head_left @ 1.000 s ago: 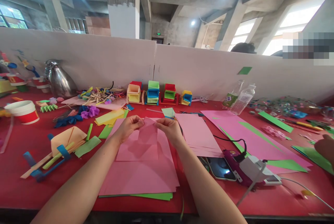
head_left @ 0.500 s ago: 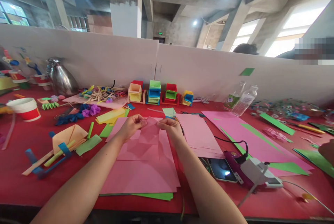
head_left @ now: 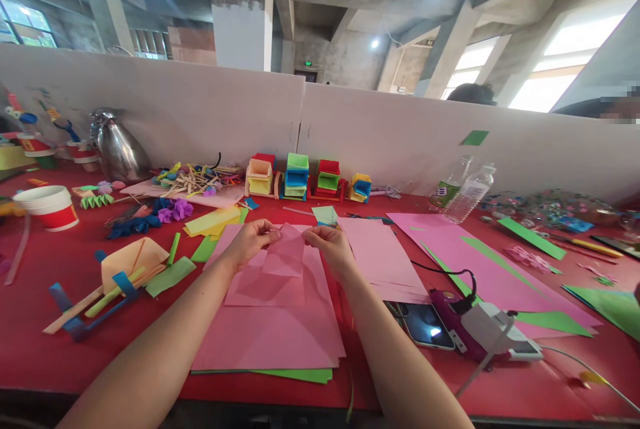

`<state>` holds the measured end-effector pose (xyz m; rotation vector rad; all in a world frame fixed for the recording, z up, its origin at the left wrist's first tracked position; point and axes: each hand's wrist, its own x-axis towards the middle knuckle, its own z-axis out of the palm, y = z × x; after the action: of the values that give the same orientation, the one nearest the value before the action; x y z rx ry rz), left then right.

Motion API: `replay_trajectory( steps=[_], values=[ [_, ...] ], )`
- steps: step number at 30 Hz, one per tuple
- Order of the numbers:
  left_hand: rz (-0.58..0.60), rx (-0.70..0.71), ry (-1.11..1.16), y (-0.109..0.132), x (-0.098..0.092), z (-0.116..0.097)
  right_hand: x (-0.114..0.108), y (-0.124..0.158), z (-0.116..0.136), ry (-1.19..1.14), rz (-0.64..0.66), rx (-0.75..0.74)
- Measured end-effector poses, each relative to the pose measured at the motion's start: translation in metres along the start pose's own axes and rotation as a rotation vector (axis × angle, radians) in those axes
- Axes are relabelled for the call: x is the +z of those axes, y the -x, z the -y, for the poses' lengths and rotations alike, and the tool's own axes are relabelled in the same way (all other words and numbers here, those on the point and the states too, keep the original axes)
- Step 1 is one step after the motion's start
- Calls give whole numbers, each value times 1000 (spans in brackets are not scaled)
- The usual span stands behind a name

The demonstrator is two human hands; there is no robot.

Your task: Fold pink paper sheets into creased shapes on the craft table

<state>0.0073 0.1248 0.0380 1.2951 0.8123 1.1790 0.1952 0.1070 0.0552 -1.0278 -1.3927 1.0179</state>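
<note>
A small piece of pink paper (head_left: 284, 254) is held up between my two hands, its lower part hanging toward me. My left hand (head_left: 257, 241) pinches its upper left corner, and my right hand (head_left: 323, 242) pinches the upper right. Under it lies a smaller pink sheet (head_left: 245, 290), on top of a stack of large pink paper (head_left: 270, 342). A green sheet (head_left: 300, 374) sticks out at the stack's near edge. Another pile of pink paper (head_left: 383, 259) lies right of my right hand.
Folded-paper boxes (head_left: 297, 179) stand along the white partition (head_left: 200, 109). At left are a paper cup (head_left: 50, 209), a steel jug (head_left: 120, 149) and a paper-and-stick model (head_left: 133, 265). A phone (head_left: 425, 325), a purple power strip (head_left: 450, 309) and plastic bottles (head_left: 473, 192) are at right.
The pink piece between my hands has shifted slightly and hangs flatter. My hands have hardly moved. At the far right edge, another person's hand has mostly drawn out of view.
</note>
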Motion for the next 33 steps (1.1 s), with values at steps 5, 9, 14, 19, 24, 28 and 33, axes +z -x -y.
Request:
replay_trajectory(
  steps=[5,9,14,19,24,28,33],
  values=[
    [6,-14,-11,1,0,0,-1,1,-1,73,5,-64],
    [29,-33,-19,3,2,-1,-2,2,-2,147,93,-52],
    [37,-31,59,6,5,-4,-2,2,-5,81,148,14],
    [80,1,305,4,5,-5,-1,-2,-8,-245,-20,59],
    [291,1,190,13,25,2,10,-1,-11,-387,-114,35],
    [364,108,93,27,49,5,26,7,-9,-456,-145,37],
    [1,162,49,28,56,4,46,18,-5,-514,-141,46]
  ],
)
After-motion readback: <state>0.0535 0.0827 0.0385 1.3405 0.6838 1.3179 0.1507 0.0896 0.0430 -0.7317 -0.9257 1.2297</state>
